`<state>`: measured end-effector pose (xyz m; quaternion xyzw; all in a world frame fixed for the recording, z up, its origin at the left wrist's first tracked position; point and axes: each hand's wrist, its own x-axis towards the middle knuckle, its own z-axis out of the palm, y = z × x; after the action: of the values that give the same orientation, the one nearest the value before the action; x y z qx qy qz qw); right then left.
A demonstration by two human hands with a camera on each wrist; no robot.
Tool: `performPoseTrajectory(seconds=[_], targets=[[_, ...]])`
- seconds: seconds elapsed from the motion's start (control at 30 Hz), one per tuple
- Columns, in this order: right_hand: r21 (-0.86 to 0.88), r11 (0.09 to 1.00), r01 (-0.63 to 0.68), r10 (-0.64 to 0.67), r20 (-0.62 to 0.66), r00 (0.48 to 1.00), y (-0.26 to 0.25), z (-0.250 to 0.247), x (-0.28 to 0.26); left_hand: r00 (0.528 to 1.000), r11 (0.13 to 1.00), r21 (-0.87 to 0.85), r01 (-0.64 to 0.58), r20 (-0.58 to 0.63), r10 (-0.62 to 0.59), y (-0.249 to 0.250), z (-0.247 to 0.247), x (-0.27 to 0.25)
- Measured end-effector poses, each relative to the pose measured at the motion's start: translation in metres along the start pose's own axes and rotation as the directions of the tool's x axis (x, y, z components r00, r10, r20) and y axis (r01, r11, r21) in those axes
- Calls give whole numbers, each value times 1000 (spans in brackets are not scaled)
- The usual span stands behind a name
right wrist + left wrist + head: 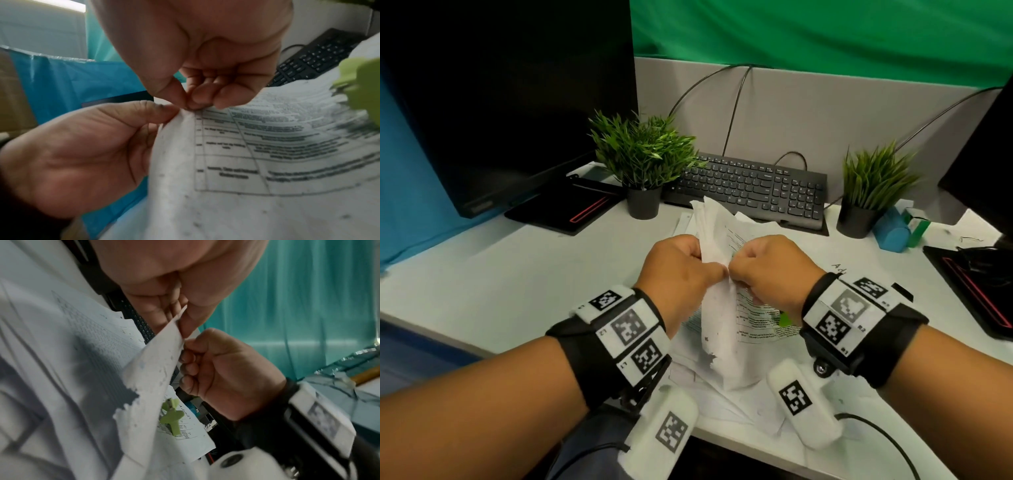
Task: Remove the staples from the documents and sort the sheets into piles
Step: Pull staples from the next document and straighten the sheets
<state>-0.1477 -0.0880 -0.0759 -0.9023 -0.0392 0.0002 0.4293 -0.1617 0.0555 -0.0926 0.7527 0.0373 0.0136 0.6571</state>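
Observation:
A stapled document [722, 325] is lifted above the white desk [517, 274], its worn blank back sheet toward me and a printed table page [246, 162] behind it. My left hand [709, 267] grips the sheet's edge between thumb and curled fingers; in the left wrist view the left hand [179, 316] pinches the paper [150, 369]. My right hand [736, 274] meets it thumb to thumb, and the right hand [193, 104] pinches the printed page's corner with its fingertips. No staple is visible. A green staple remover [786, 318] lies on the papers under the right wrist.
Loose sheets [722, 404] cover the desk near its front edge. Behind stand a black keyboard [750, 188], two potted plants [643, 164] [869, 192] and a monitor [500, 102]. A blue object [893, 233] sits at the right, and black pads [571, 205] [969, 291] lie on either side.

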Motion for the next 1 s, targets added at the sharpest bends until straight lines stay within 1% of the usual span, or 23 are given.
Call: performPoseTrajectory(seconds=[0.03, 0.07, 0.13, 0.17, 0.23, 0.33, 0.43, 0.57, 0.6, 0.67, 0.73, 0.83, 0.87, 0.9, 0.93, 0.97, 1.0], targets=[[-25, 999, 35, -35, -8, 999, 1, -1, 0, 1000, 1000, 1, 11, -7, -11, 2, 1, 0], [-110, 990, 93, -94, -4, 996, 1, -2, -1, 1000, 1000, -3, 30, -7, -30, 4, 3, -1], [-281, 940, 195, -194, 31, 980, 0, -4, -5, 999, 999, 10, 39, -15, -38, 7, 7, -3], [-298, 931, 209, -206, 43, 978, 1, -5, -6, 999, 999, 33, 24, -24, -24, 8, 9, -4], [-192, 968, 162, -155, 53, 987, 5, -7, -2, 999, 995, 94, -13, -44, 17, 10, 11, -5], [-33, 996, 77, -76, 52, 996, 11, -9, 5, 998, 986, 158, -48, -18, 52, 12, 12, -5], [8, 997, 75, -75, 64, 995, 12, -10, 5, 998, 976, 210, -58, 3, 59, 10, 10, 0], [-11, 999, 50, -48, 110, 993, 9, -10, 5, 996, 961, 262, -85, 42, 76, 4, 12, 3], [6, 999, 35, -35, 114, 993, 7, -10, 5, 996, 959, 266, -93, 43, 84, 3, 13, 3], [96, 995, -1, -9, 104, 995, 2, -10, 6, 995, 956, 278, -96, 33, 91, 1, 14, 7], [180, 983, -23, 7, 88, 996, -4, -13, 6, 997, 950, 303, -77, 33, 71, -3, 10, 12], [232, 972, -28, 6, 92, 996, -7, -24, 7, 999, 949, 316, -15, 51, -2, -3, 1, 22], [253, 967, -28, 2, 102, 995, -6, -27, 8, 1000, 950, 312, 0, 29, -9, -1, -3, 24], [273, 962, -28, -3, 111, 994, -5, -31, 8, 1000, 938, 347, -10, -19, 18, 4, -8, 24], [288, 957, -24, -11, 120, 993, -4, -33, 7, 992, 901, 430, -56, -77, 99, 9, -14, 23], [304, 953, -17, -25, 133, 991, -3, -35, 6, 973, 852, 507, -129, -101, 207, 16, -18, 19], [319, 948, -8, -42, 148, 988, -2, -36, 5, 948, 810, 541, -228, -68, 312, 23, -21, 15]])
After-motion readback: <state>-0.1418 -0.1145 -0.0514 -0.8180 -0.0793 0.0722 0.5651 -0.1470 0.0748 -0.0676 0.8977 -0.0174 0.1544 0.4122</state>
